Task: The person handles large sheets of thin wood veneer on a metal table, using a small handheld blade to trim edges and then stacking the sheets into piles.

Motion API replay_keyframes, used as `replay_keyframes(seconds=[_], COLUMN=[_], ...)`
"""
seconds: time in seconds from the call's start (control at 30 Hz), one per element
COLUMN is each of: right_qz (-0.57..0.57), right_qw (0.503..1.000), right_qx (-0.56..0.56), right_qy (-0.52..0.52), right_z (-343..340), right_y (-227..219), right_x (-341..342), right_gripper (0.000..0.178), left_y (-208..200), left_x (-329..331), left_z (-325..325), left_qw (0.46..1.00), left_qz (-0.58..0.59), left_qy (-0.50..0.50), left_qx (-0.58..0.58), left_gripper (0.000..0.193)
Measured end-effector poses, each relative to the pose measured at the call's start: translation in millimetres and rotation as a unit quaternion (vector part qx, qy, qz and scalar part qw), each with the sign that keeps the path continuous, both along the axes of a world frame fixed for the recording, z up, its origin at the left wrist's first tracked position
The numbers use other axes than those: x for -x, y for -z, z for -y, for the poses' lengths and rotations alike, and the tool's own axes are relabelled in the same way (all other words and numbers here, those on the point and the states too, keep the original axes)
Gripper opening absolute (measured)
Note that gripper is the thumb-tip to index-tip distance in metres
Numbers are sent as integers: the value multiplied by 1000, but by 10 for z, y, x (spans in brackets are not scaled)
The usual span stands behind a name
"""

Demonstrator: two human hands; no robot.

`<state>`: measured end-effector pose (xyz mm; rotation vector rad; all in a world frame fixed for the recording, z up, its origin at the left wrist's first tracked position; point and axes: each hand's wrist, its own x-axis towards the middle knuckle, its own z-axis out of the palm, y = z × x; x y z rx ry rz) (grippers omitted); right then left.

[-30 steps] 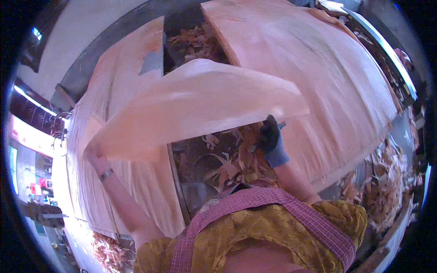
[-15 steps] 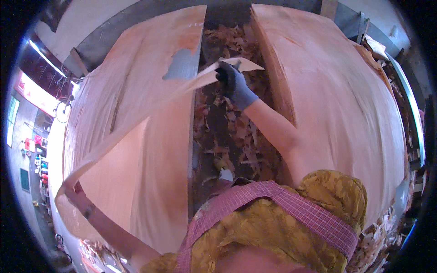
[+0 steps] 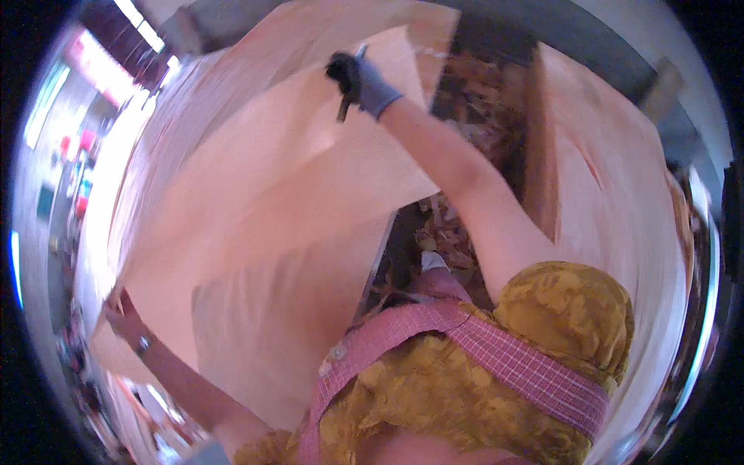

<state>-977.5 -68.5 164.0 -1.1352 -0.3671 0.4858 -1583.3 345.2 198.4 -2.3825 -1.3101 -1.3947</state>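
Observation:
A thin, pale wood veneer sheet [image 3: 310, 182] spreads slantwise over the left veneer stack [image 3: 271, 333], its right-hand edge reaching past the stack over the gap. Bare and closed, my left hand [image 3: 122, 316] grips the sheet's near left edge, with a band round the wrist. My right hand [image 3: 358, 84], in a dark-palmed grey glove, is over the far part of the sheet with its fingers curled. From it sticks out a narrow dark tool [image 3: 342, 111], blurred, its kind unclear. Whether this hand also pinches the veneer cannot be seen.
Another tall veneer stack [image 3: 612, 178] stands on the right. Torn veneer scraps [image 3: 480, 101] litter the floor of the gap between the stacks, where my foot [image 3: 434, 261] shows. A grey wall [image 3: 620, 46] runs behind, with a wooden post [image 3: 663, 89] against it.
The veneer, a narrow raised band before, now spreads broad over the left stack. My right hand has moved left and farther away; my left hand stays at the sheet's edge. The view has turned.

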Motion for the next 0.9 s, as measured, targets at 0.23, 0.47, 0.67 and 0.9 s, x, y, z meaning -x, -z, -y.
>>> replay_keyframes(seconds=[0.23, 0.47, 0.67, 0.9], right_qz=[221, 252, 287, -171], right_qw=[894, 881, 931, 953], right_qx=[-298, -198, 137, 188], right_qy=[-253, -349, -181, -164], right_z=[-594, -267, 621, 779], right_y=[201, 221, 897, 1965], right_x=[-2351, -1753, -1387, -1987], right_gripper=[42, 54, 36, 29], left_y=[187, 533, 1544, 2666], left_x=[-494, -394, -618, -878], left_z=[482, 2452, 3008, 3150], left_qw=[901, 931, 659, 607], left_qz=[381, 324, 637, 623], left_qy=[124, -66, -105, -128], left_qx=[169, 158, 386, 476], left_gripper=[31, 38, 30, 32])
